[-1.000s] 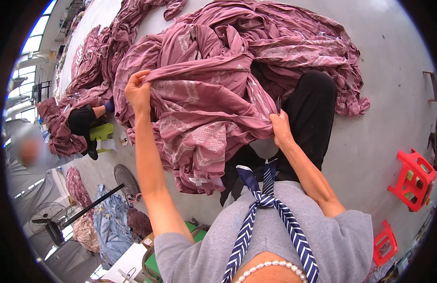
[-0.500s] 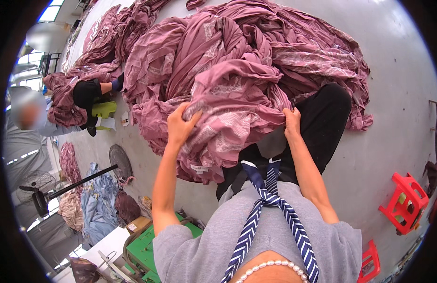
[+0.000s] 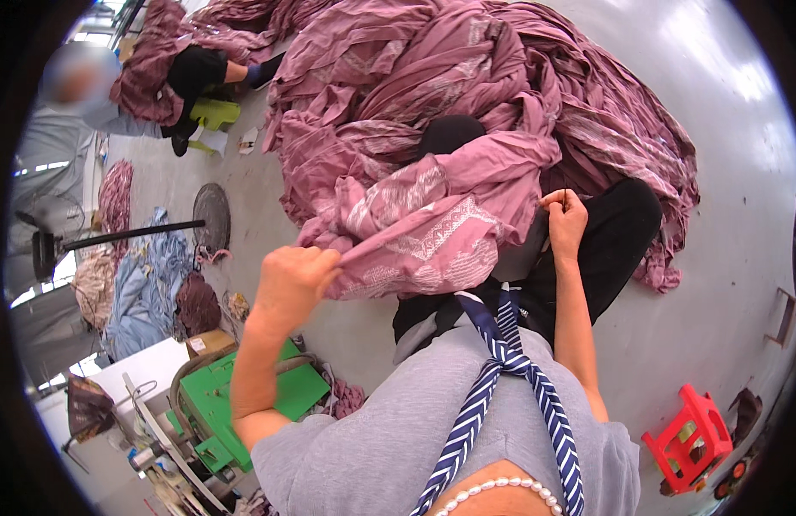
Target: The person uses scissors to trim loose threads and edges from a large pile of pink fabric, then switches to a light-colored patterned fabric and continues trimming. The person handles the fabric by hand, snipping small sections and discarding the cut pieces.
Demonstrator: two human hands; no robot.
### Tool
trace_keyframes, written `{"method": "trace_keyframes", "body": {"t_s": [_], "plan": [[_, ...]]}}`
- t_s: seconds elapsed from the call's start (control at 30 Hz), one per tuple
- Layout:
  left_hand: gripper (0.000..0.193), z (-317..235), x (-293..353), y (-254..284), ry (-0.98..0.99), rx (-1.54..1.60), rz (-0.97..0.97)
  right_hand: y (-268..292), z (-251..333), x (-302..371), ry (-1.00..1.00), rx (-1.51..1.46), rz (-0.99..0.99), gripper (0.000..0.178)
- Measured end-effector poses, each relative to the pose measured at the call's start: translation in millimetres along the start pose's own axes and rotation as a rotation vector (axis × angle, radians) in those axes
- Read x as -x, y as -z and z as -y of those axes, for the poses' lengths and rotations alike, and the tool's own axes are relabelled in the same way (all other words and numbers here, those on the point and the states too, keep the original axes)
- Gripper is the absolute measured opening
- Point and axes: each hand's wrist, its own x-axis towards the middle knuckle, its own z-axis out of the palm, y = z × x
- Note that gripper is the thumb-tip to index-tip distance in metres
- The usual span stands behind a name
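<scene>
A large heap of dusty-pink cloth [image 3: 398,82] with white printed patterns lies before me and spills over my lap. My left hand [image 3: 296,279] is closed on the edge of a pink fabric piece [image 3: 441,232], pulling it out to the left so its patterned face is spread. My right hand [image 3: 566,222] stands beside the right end of that piece, above my black-trousered knee. Its fingers are pinched together at a small dark, thin thing, too small to make out. Whether this hand also touches the cloth I cannot tell.
At the far left a person [image 3: 200,77] sits by a green stool [image 3: 211,116] with pink cloth. A fan [image 3: 211,225], blue cloth [image 3: 149,288] and a green machine table [image 3: 260,396] stand left. A red stool [image 3: 690,439] is at the lower right.
My left hand has moved left and nearer to me, stretching the fabric edge and showing more of its white pattern. My right hand has shifted slightly right. The whole view has turned.
</scene>
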Motion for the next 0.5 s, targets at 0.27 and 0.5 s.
{"method": "trace_keyframes", "body": {"t_s": [0.27,0.5], "plan": [[0.011,-15.1,26.0,-11.5,-0.109,0.169,0.111,-20.2,38.0,15.2,0.075,-0.068,0.119,0.017],[0.016,-21.4,26.2,-29.4,-0.159,0.056,0.015,-20.1,36.1,26.5,0.104,-0.034,0.149,0.015]]}}
